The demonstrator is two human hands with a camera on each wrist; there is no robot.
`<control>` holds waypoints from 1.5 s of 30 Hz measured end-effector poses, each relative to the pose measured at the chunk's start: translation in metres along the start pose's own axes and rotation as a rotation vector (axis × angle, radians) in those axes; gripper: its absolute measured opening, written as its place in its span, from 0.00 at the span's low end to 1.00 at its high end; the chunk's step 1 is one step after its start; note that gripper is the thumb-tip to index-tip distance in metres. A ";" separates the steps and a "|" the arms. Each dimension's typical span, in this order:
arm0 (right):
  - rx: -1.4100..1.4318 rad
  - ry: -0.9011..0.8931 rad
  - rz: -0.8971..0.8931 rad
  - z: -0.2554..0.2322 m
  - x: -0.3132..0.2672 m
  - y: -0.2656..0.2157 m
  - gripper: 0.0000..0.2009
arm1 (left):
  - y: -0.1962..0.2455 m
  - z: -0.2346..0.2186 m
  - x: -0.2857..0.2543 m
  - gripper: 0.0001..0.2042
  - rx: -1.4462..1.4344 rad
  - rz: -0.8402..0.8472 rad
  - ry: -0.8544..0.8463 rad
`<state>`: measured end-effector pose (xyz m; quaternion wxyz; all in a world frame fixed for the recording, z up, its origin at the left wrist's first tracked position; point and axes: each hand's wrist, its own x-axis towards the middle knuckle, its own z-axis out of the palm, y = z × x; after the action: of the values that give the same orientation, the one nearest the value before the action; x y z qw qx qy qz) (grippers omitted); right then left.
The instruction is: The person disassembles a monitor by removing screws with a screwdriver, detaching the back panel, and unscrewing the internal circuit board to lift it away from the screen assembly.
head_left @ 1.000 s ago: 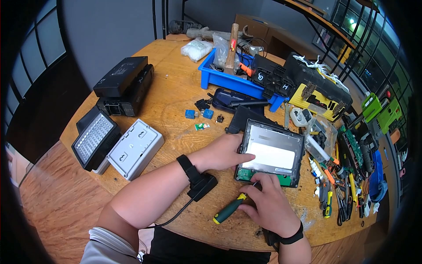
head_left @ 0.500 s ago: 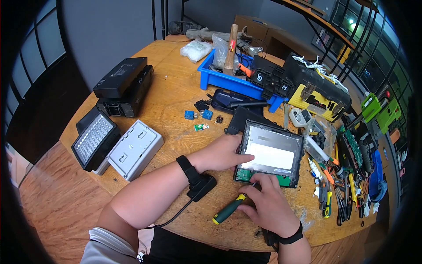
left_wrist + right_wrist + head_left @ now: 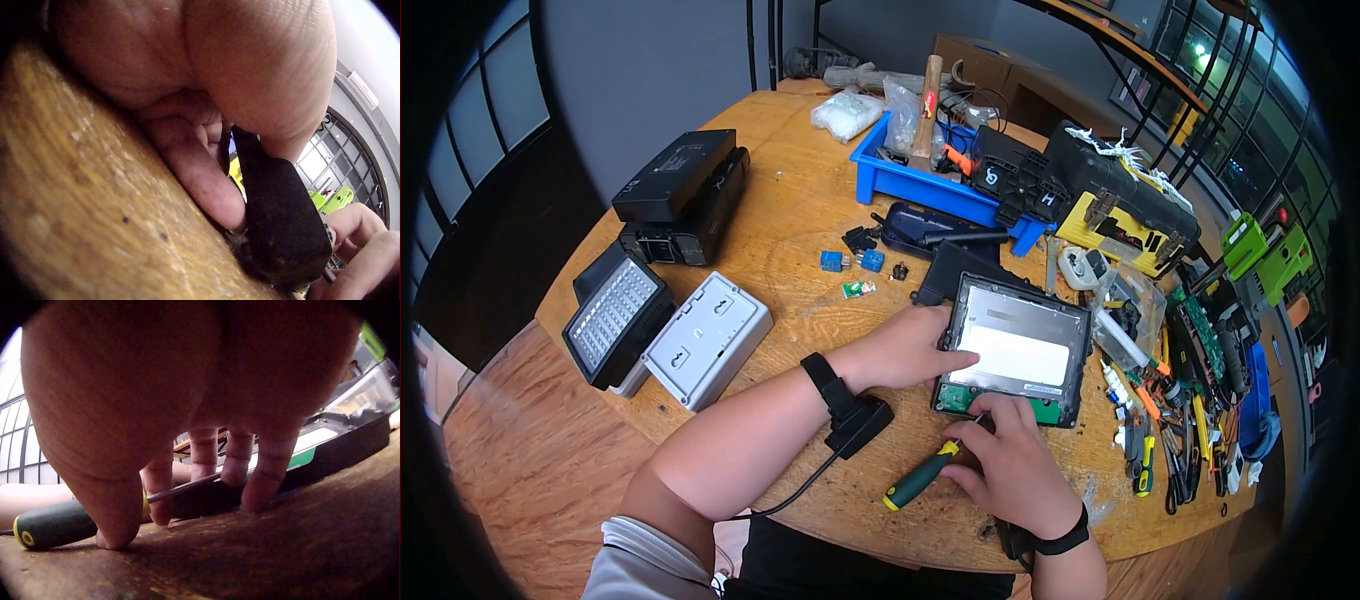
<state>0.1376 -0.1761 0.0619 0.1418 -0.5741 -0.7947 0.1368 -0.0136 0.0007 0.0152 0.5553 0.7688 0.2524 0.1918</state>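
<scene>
A black-framed panel [image 3: 1017, 330] with a silver back, a white label and a green circuit strip lies tilted at mid-table. The left hand [image 3: 905, 350] grips its left side, thumb on the silver back; the left wrist view shows curled fingers [image 3: 209, 187] against the black housing [image 3: 281, 219]. The right hand [image 3: 1020, 465] holds a green and yellow screwdriver [image 3: 920, 480] between thumb and forefinger, its other fingertips at the panel's near edge. In the right wrist view the screwdriver handle [image 3: 56, 522] is low over the wood, and its shaft passes behind fingers [image 3: 234, 459]. The shaft's tip is hidden.
A white box [image 3: 708, 340], an LED lamp [image 3: 615, 315] and black devices [image 3: 675, 180] stand left. Behind are blue relays [image 3: 872, 260], a blue tray [image 3: 930, 190] with a hammer, and a yellow-black toolbox [image 3: 1115, 225]. Loose tools [image 3: 1148, 465] and a circuit board [image 3: 1200, 325] crowd the right.
</scene>
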 end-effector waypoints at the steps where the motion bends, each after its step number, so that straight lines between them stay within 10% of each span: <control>1: 0.000 0.000 0.001 0.000 0.000 0.000 0.18 | 0.000 0.000 0.000 0.22 -0.002 -0.003 0.001; 45: 0.000 -0.001 0.009 0.000 0.001 0.000 0.18 | -0.001 0.000 -0.001 0.20 0.018 0.003 0.013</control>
<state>0.1371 -0.1756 0.0616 0.1407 -0.5776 -0.7922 0.1379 -0.0140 0.0001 0.0141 0.5464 0.7730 0.2565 0.1952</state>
